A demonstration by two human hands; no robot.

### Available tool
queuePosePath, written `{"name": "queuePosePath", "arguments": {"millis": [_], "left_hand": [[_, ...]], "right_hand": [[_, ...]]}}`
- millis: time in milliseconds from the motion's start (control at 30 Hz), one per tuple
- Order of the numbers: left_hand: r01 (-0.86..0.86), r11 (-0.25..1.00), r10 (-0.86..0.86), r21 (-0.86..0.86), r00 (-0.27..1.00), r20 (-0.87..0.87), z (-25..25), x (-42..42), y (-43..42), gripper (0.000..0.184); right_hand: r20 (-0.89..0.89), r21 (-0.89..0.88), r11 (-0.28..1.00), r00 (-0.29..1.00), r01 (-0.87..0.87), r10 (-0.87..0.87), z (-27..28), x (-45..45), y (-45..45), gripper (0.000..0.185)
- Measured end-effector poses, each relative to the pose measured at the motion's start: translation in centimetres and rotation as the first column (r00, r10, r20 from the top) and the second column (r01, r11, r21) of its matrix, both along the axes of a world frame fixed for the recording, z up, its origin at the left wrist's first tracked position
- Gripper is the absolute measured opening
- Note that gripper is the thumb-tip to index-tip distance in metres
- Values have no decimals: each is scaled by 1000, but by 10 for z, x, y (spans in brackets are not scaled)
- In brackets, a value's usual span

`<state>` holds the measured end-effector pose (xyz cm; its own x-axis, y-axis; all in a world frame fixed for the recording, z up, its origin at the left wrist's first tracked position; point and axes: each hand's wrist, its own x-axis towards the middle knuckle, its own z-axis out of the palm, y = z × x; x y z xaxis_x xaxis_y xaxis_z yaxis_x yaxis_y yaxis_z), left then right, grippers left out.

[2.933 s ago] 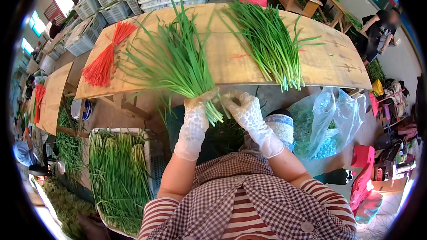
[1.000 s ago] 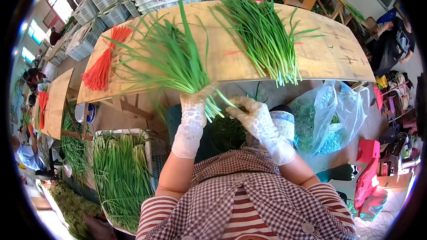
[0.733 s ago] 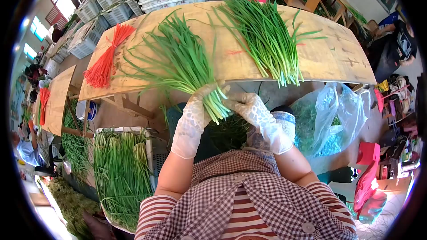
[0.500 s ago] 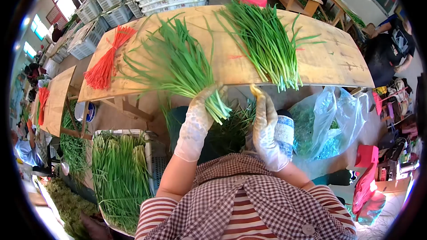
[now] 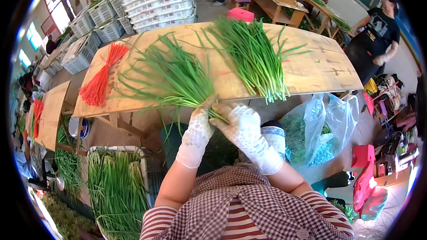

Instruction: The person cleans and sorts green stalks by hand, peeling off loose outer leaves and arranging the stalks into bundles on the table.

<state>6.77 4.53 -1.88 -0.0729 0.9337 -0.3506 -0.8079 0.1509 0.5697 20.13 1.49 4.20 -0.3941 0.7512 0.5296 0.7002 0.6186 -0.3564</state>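
Observation:
My left hand (image 5: 200,122), in a patterned white glove, is wrapped round the lower stems of a bunch of long green leaves (image 5: 184,80). The leaves fan out over the near edge of the wooden table (image 5: 322,69). My right hand (image 5: 238,122), gloved alike, is closed over the pale stem ends beside my left hand and hides most of them. Right of the bunch, a bigger pile of green stalks (image 5: 255,58) lies on the table. A tied bundle of red strands (image 5: 101,78) lies at the table's left end.
A white crate of green stalks (image 5: 116,191) stands at lower left. At the right hangs a clear plastic bag (image 5: 322,124) with greens inside. Stacked white crates (image 5: 155,0) rise behind the table. A person in dark clothes (image 5: 378,33) stands beyond its right end.
My right hand, which was apart from the bunch half a second ago, has moved left onto the stem ends. The view has tilted upward. The person at the right shows more fully.

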Motion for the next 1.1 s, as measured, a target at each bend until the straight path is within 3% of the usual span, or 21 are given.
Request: {"name": "queuePosePath", "arguments": {"millis": [67,167,200,267,367,400,433,467,500,533,567,633,667,700,767,900,933,1033,1100], "left_hand": [[9,1000,-7,-29,996,84,21,5,-10,28],[91,994,-106,63,943,316,13,-5,-6,31],[147,981,-178,123,937,302,11,-9,-7,32],[90,994,-102,60,958,267,11,-5,-9,32],[89,996,-87,4,961,263,26,-2,-12,31],[102,995,-95,-11,958,270,28,-2,-13,31],[85,995,-83,42,995,-56,5,-9,-13,31],[87,991,-42,104,927,-373,-36,-20,-10,32],[39,998,-51,-57,973,-223,-12,-12,-8,35],[-14,975,-1,-223,998,-66,13,-4,-6,39],[-21,996,22,-83,1000,10,0,-3,-6,36],[123,992,-119,-35,988,94,2,-5,-2,30],[197,979,-202,56,972,118,-10,-12,1,29],[108,993,-101,-41,984,150,-11,-6,6,27],[65,998,-64,-4,988,139,-11,-1,6,29],[63,998,-67,31,984,164,25,2,-7,24],[84,995,-90,50,986,142,19,-2,-4,23],[108,992,-113,69,991,66,-2,-13,7,23],[110,991,-116,73,989,92,-7,-16,6,23]], "right_hand": [[-107,-149,989,993,24,-40,-13,-1,4,27],[-271,-352,935,960,-36,-65,-22,2,15,27],[-299,-462,885,950,-63,-88,-17,3,18,26],[-344,-585,806,928,-94,-142,-18,2,24,29],[-337,-434,901,929,-10,-152,-22,-4,19,37],[-249,-439,897,952,53,-178,-13,-6,13,37],[-245,-302,952,962,43,-121,-10,-9,10,37],[-231,-153,988,971,32,-67,-9,-11,7,37],[-207,8,1000,978,26,-24,-7,-12,5,39],[-42,67,997,999,-23,26,-3,-9,3,42],[26,95,995,999,-40,38,1,-8,0,35],[162,32,999,987,-15,9,-7,-10,5,28],[144,44,999,990,-6,0,-17,-12,9,26],[152,41,999,988,0,-6,-18,-15,10,24],[223,190,981,972,29,-72,-38,-21,13,22],[173,-48,999,985,-11,19,-18,-13,10,21],[117,20,999,992,-50,47,-20,-12,8,21],[71,-2,999,996,-46,46,-23,-12,0,26],[-112,202,978,991,-56,80,-9,-4,-9,34]]}}
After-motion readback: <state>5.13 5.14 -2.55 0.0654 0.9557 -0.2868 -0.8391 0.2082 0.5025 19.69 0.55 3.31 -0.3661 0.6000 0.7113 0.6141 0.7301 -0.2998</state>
